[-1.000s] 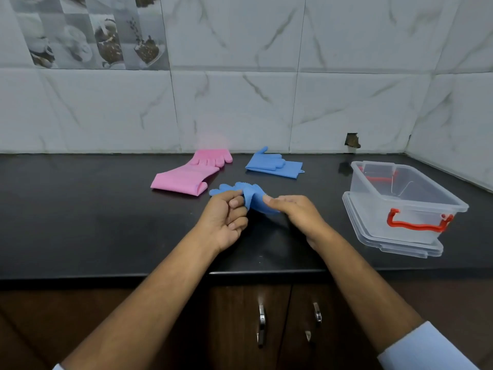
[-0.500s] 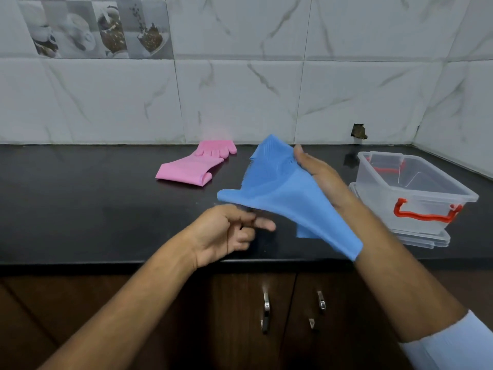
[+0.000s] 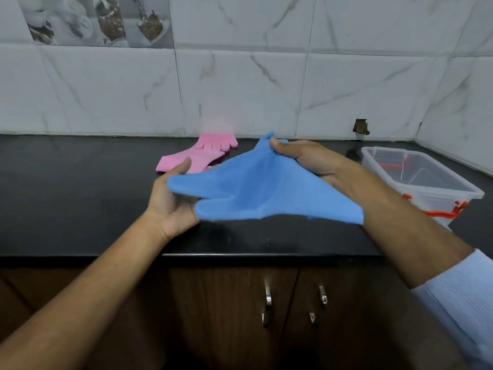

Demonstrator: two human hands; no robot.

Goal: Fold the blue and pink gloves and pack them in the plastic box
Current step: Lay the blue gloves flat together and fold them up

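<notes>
**Blue glove held spread between two hands**

Blue glove (image 3: 256, 190) hangs in the air above the front part of the dark tabletop (image 3: 80, 198), stretched out between both hands. Its bristled palm side faces up, its fingers point left and its cuff trails down to the right, draped over the right forearm.

Left hand (image 3: 170, 201) holds the glove's finger end: the thumb lies on top near the fingertips and the other fingers are curled beneath the rubber, so the grip is closed on the glove. Right hand (image 3: 306, 158) pinches the far edge of the glove, thumb on top and the fingers tucked under it, lifting that edge into a peak.

Pink glove (image 3: 198, 154) lies flat on the tabletop behind the left hand, close to the tiled wall (image 3: 240, 89), with its fingers toward the wall. It is partly hidden by the blue glove and the left thumb.

Box (image 3: 424, 182), clear plastic with red handles, stands open on the tabletop at the right, beyond the right forearm. It sits on what looks like its own clear lid. Whether anything is inside cannot be told.

Below the tabletop edge are brown cabinet doors (image 3: 240, 303) with metal handles.
</notes>
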